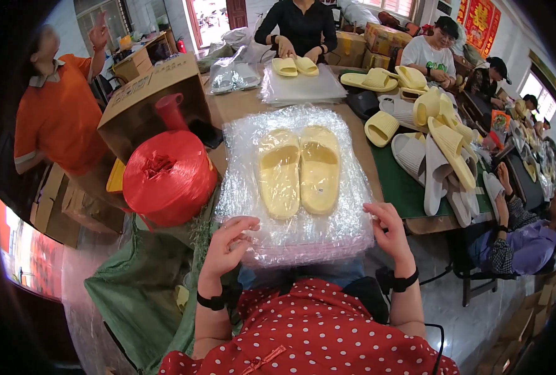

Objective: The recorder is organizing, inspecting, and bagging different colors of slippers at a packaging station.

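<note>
Lying on stack: two pale yellow foam slippers (298,170), side by side, on clear plastic bags (297,234) on the bench (240,103)
Left hand (226,245): grip half curled, fingertips touching bags' near edge
Right hand (390,230): grip loosely open, touching bags' right corner

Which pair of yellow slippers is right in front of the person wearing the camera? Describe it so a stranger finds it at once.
Start at the long table and come to its near end, where a thick stack of clear plastic bags lies between the left hand and right hand. The pale yellow slippers lie on top, side by side. Unlike the jumbled pile of slippers to the right, they are neatly paired.
</note>
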{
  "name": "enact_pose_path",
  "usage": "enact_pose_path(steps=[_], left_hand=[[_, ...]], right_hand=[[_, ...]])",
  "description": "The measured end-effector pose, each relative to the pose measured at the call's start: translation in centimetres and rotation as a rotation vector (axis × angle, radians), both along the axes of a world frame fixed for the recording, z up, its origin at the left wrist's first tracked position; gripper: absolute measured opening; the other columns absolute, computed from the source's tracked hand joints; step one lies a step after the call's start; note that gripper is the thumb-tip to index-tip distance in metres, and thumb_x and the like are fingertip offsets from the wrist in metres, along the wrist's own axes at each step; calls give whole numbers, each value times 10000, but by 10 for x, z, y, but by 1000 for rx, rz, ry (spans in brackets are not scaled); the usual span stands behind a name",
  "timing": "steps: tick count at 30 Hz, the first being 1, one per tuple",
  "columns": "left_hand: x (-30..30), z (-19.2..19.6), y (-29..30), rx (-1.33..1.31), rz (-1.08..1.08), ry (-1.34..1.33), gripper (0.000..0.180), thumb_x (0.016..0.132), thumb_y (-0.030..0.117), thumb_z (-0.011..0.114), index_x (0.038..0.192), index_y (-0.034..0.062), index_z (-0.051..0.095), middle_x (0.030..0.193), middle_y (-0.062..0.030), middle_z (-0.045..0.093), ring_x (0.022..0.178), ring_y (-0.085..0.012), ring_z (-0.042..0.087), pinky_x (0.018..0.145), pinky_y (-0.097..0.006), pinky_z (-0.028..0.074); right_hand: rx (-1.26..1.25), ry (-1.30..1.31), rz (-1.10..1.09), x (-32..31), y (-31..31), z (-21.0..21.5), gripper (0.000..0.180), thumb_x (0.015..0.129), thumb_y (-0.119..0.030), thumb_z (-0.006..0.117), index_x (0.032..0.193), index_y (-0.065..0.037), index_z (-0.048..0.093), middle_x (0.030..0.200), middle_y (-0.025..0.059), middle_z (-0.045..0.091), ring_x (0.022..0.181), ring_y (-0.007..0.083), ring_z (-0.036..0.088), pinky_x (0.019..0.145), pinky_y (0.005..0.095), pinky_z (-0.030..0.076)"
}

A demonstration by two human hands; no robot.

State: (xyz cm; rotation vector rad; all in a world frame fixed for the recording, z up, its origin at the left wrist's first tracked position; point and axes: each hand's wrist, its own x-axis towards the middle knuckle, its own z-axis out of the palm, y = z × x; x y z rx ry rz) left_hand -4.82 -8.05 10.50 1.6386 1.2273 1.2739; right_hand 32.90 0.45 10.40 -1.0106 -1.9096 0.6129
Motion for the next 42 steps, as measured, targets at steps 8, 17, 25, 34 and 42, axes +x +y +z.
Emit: enact_pose_path(steps=[8,17,25,34,42], left_hand=[[6,-14,0,209,200,366,430,797,-42,644,1213,59,682,1171,-127,670,1034,-274,641,867,-337,516],[9,-12,5,453,318,700,361,735,98,786,1090,152,748,1283,-70,652,1197,-303,559,953,-387,487],[3,-29,19,382,116,495,148,819,91,694,957,79,744,1116,-74,728,1108,-305,620,937,-403,493],[24,-5,46,-306,380,165,377,963,248,589,730,-28,698,697,-111,697,646,-152,630,637,-309,472],[21,-19,54,-306,444,245,452,956,365,593,684,19,701,634,-78,691,585,-194,644,620,-335,490]], right_hand=[[192,-175,8,-2,-6,16,394,689,60,717,976,-203,778,1157,38,626,966,229,565,752,325,492],[202,-156,56,9,7,7,172,717,-42,767,859,-135,737,1099,1,724,962,239,571,843,344,480],[43,-11,54,17,18,-15,35,804,-53,719,822,-79,706,958,26,738,918,192,577,807,303,461],[-331,206,-265,-17,43,-9,145,874,-132,705,823,4,699,753,81,648,585,167,612,633,305,466],[497,-235,-246,-73,-2,22,451,790,-67,723,1229,-55,619,1301,137,610,1224,388,535,1059,491,400]])
